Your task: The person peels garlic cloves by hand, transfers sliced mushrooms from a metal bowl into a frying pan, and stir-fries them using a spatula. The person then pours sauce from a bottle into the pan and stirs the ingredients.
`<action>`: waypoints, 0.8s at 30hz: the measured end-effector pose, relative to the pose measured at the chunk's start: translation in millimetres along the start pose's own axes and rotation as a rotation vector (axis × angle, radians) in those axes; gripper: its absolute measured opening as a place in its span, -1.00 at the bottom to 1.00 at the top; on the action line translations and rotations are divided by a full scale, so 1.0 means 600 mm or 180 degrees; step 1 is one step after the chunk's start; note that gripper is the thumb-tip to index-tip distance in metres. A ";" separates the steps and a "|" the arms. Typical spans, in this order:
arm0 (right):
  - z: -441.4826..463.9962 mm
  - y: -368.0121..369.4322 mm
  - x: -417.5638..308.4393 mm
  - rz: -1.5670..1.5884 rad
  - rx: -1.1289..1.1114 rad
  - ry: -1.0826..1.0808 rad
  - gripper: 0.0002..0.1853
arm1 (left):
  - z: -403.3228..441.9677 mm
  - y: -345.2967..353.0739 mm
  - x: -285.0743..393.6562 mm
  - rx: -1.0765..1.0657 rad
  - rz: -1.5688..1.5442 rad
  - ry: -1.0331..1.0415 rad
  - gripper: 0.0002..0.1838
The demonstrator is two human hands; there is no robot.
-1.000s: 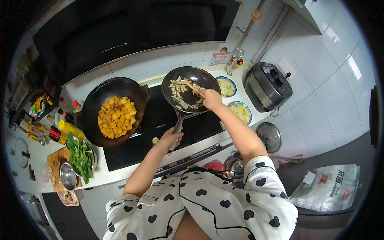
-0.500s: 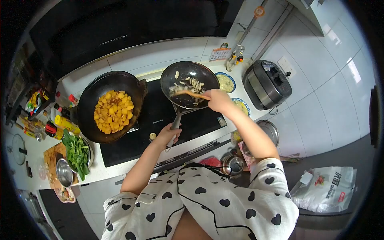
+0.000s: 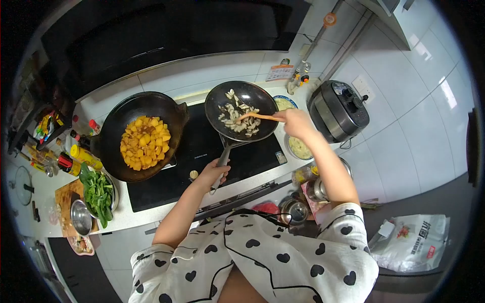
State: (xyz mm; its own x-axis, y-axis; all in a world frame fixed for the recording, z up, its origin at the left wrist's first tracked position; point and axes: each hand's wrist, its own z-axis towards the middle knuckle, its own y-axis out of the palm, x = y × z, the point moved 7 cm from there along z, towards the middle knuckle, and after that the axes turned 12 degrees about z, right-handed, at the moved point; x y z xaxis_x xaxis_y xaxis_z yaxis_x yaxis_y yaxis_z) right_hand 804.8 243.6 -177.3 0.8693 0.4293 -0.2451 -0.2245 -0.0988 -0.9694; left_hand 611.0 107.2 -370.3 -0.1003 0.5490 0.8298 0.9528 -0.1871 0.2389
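Observation:
My left hand (image 3: 215,174) is wrapped round the grey handle of a black frying pan (image 3: 222,96). Pale sliced pieces, perhaps mushrooms, (image 3: 233,112) lie scattered in the pan. My right hand (image 3: 294,123) grips a wooden spatula (image 3: 260,116), whose far end rests among the slices. To the left of the pan, a large dark wok (image 3: 112,113) holds orange-yellow chunks (image 3: 145,144) in brown sauce. Both vessels stand on a black glass cooktop (image 3: 151,194).
Right of the pan are plates of pale food (image 3: 299,147) and a pressure cooker (image 3: 338,108). At left stand leafy greens (image 3: 97,194), a metal bowl (image 3: 81,217), a cutting board (image 3: 64,197) and several bottles (image 3: 83,155). A range hood (image 3: 166,35) hangs above.
My right hand has moved right with the spatula, whose end has shifted right from the pan's left side. The slices are spread differently. My left hand stays on the handle.

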 end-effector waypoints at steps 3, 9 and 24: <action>-0.021 -0.046 -0.024 -0.0239 -0.0279 -0.0026 -0.64 | 0.004 -0.003 0.000 0.0004 0.0014 0.0029 -0.60; 0.038 0.048 -0.006 0.0242 0.0265 0.0232 -0.63 | -0.003 -0.002 0.001 0.0042 0.0028 -0.0029 -0.58; 0.004 -0.085 0.003 -0.0678 -0.0437 -0.0154 -0.67 | 0.000 -0.002 0.001 -0.0004 -0.0016 -0.0028 -0.59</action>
State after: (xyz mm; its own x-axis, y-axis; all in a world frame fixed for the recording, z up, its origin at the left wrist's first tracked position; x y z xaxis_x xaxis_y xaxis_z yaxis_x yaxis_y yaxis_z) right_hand 817.0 251.9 -128.1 0.8678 0.4955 -0.0377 0.0261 -0.1211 -0.9923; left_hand 609.7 107.4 -370.2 -0.1025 0.5572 0.8241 0.9520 -0.1854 0.2437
